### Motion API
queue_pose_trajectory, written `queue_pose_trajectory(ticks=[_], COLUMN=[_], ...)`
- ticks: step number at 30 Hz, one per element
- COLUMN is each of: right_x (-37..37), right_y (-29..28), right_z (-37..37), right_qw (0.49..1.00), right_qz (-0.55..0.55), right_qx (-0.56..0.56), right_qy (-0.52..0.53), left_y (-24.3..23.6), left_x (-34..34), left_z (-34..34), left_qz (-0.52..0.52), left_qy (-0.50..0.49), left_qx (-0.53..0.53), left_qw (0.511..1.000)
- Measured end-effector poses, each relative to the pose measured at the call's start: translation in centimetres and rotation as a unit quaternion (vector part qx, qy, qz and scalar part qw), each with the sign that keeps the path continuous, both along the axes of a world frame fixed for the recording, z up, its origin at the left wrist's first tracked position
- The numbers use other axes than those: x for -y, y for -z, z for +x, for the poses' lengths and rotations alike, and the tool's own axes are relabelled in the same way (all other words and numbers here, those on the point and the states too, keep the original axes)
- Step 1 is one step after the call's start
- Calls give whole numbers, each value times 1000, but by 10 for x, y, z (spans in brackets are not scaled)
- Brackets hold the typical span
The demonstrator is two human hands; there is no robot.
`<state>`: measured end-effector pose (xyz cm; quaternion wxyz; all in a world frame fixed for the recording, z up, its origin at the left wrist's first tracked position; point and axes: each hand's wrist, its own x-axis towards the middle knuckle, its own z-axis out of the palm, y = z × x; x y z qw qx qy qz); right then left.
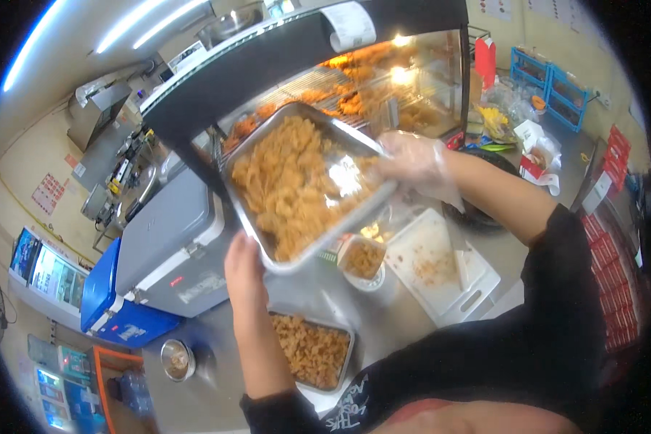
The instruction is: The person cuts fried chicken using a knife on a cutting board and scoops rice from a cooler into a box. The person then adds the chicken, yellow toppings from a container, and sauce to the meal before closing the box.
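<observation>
Steel tray (247,155) of fried pieces between left hand (244,271) and gloved right hand (412,160).

Golden-brown bits are filling the silver tray (246,155) (shiny steel); a white board (441,289) is lying speckled, beside a blue cooler (112,304).

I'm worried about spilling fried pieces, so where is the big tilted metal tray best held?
Judging by its pose, grip the metal tray by its rim at two opposite ends, as now: left hand under the low near corner, gloved right hand on the far right edge. It is wide, shallow and heaped, so support spread across both sides probably keeps it steadiest.
</observation>
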<state>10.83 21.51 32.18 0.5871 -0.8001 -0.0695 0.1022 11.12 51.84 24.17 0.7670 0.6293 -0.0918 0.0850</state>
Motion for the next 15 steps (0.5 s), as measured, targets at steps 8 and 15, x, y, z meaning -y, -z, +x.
queue_pose_trajectory(ticks=[8, 15], right_x=[22, 22], right_y=[15, 14], right_z=[185, 194], right_qw=[765, 981], right_qz=[-557, 131], right_qx=[310, 59], right_qy=[-89, 129], left_y=[-11, -26], left_x=[88, 116], left_z=[157, 297], left_qz=[116, 317], left_qy=[-136, -234], left_qx=[187, 57], left_qw=[966, 917])
